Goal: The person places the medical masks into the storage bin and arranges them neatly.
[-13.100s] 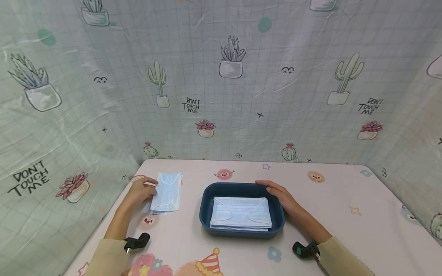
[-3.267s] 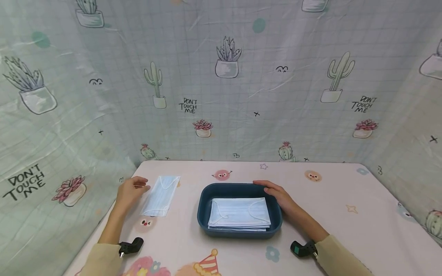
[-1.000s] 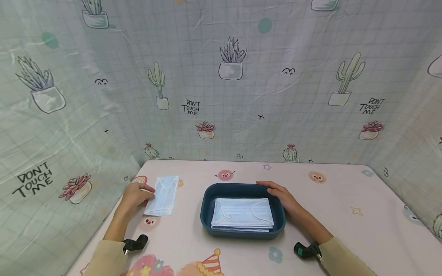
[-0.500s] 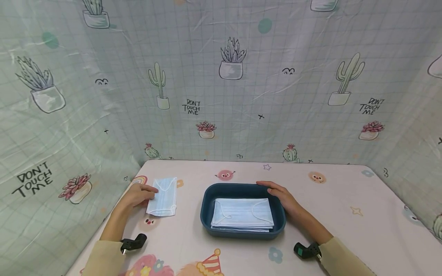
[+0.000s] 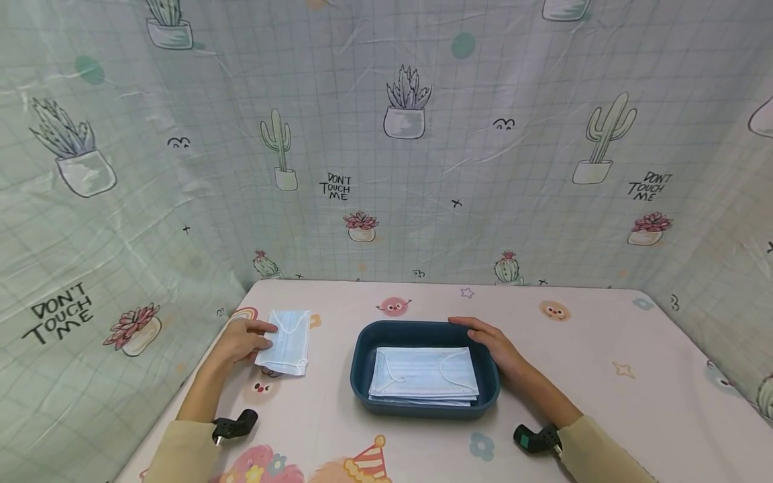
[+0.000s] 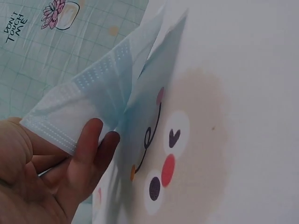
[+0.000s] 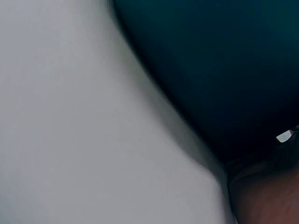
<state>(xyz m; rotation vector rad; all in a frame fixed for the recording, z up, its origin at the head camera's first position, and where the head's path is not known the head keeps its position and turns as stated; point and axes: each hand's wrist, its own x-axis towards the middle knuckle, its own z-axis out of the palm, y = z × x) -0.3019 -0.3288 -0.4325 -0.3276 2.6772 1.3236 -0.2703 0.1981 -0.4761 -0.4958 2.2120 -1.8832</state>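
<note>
At about nine o'clock on the backdrop curtain point(image 5: 386, 168), black hand-lettered words read "DON'T TOUCH ME" beside a pink succulent; the same words recur near twelve o'clock under a cactus drawing and again at about two o'clock. On the table point(image 5: 604, 396), at roughly ten o'clock from the tray, the left hand point(image 5: 238, 340) pinches the near-left edge of a pale blue face mask point(image 5: 285, 340), its thumb on top and curled fingers point(image 6: 88, 149) beneath, so that this edge is lifted off the cloth; in the left wrist view the mask point(image 6: 107, 88) shows its embossed border and bears no readable print. A smiling cartoon face is printed on the tablecloth just beneath it. At the centre sits a dark blue tray point(image 5: 361, 349) holding a flat stack of masks point(image 5: 423, 372) with white ear loops lying on top. The right hand point(image 5: 492, 339) rests on the tray's far-right corner, at about two o'clock of it, fingers together and laid along the rim; the right wrist view shows only blurred tray wall point(image 7: 215, 70). No brand or label is legible on tray or masks.
</note>
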